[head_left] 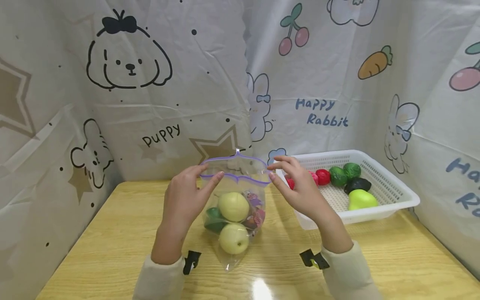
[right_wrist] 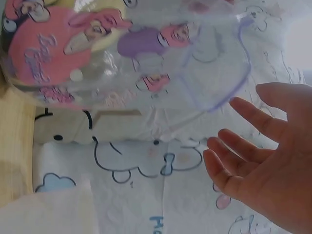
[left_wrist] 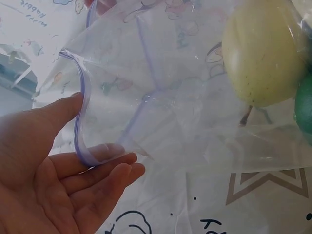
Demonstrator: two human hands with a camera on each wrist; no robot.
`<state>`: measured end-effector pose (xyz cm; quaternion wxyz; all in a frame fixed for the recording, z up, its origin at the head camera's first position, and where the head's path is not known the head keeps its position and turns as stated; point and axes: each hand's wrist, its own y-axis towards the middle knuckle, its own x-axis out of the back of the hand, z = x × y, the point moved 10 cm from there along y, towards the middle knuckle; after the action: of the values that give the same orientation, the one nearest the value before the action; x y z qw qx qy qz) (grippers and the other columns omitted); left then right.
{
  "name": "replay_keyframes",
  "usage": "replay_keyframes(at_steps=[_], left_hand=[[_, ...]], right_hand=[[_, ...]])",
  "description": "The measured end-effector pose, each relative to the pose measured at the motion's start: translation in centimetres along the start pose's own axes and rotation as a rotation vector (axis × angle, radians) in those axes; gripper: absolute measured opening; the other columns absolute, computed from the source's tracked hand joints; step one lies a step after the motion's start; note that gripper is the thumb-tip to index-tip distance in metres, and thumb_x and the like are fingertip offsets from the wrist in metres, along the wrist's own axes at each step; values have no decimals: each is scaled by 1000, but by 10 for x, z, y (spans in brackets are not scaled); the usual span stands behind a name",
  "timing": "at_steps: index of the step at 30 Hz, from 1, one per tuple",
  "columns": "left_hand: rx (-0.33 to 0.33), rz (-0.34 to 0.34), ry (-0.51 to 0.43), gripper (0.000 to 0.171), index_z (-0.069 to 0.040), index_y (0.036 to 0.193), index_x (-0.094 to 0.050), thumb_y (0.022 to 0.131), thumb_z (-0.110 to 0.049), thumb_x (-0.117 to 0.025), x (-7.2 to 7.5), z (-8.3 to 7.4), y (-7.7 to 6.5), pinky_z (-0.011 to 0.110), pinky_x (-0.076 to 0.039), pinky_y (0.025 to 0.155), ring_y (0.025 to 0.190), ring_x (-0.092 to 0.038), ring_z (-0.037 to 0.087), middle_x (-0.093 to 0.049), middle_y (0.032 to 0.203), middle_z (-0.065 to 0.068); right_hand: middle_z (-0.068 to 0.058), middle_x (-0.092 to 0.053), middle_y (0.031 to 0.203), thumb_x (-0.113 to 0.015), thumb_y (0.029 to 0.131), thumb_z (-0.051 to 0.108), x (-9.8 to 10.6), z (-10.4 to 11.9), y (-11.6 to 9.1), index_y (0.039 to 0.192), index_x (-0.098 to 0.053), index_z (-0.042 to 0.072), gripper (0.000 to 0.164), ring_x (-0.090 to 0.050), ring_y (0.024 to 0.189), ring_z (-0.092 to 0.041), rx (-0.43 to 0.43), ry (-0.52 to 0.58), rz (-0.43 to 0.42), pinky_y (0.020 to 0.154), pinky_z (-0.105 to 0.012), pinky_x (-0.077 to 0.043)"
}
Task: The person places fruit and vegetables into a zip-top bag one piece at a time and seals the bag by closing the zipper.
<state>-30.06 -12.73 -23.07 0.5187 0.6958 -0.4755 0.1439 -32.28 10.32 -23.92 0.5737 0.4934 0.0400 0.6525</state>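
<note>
A clear zip bag with a purple-edged mouth stands upright on the table, its mouth spread apart. Inside are two pale yellow fruits, a dark green fruit and a reddish one, partly hidden by pink cartoon print. My left hand is at the left end of the mouth. Its thumb touches the purple rim, and the index finger shows through the plastic, thumb and fingers well apart. Opposite it, my right hand has loosely bent, spread fingers, the index fingertip right at the rim's right corner.
At the right stands a white plastic basket with red fruits, green ones, a black one and a yellow-green one. Behind the wooden table hangs a printed cloth.
</note>
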Motion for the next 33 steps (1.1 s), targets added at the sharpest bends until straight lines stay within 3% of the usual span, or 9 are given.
replay_keyframes(at_steps=[4,8,14,19,23,29,33], left_hand=[[-4,20,-6,63,-9,121,-63,84,-59,-53,-1,-1,0,47,-56,67,65,-59,20,-64,124,15],[-3,34,-8,63,-9,122,-63,84,-59,-52,-1,-1,-1,49,-56,70,67,-60,21,-63,126,15],[-13,48,-9,63,-10,122,-62,85,-60,-51,-3,-2,-2,45,-56,64,60,-57,18,-63,126,14],[-28,53,-8,63,-9,122,-62,85,-59,-52,-3,-4,-2,48,-56,68,67,-61,22,-63,126,14],[-38,57,1,63,-8,122,-62,85,-58,-52,-3,-5,-2,50,-56,72,72,-62,24,-64,125,15],[-35,60,13,63,-9,122,-62,85,-59,-51,-2,-4,-1,50,-56,73,67,-60,21,-64,125,14],[-33,62,16,63,-9,122,-62,85,-59,-51,-2,-4,-2,48,-55,69,60,-56,19,-64,125,14]], right_hand=[[-17,-49,135,-53,93,31,19,-23,-2,113,-62,9,31,-56,110,-33,-85,-75,-12,86,-56,-52],[-22,-49,132,-54,92,26,40,-59,-11,116,-59,5,32,-48,115,-40,-215,-199,6,94,-64,-43],[-33,-44,127,-51,93,24,61,-127,-40,124,-49,-6,43,-39,117,-47,-484,-365,129,97,-70,-36],[-43,-40,126,-49,93,27,64,-172,-64,126,-44,-14,53,-36,117,-56,-602,-430,236,96,-70,-37],[-48,-38,126,-46,94,29,65,-191,-75,128,-39,-18,58,-34,117,-59,-655,-435,285,96,-70,-36],[-49,-41,123,-44,92,35,76,-203,-91,128,-33,-23,69,-38,111,-63,-844,-518,309,91,-75,-35],[-48,-45,121,-45,92,35,76,-201,-90,124,-38,-24,67,-41,108,-62,-828,-536,316,91,-71,-38]])
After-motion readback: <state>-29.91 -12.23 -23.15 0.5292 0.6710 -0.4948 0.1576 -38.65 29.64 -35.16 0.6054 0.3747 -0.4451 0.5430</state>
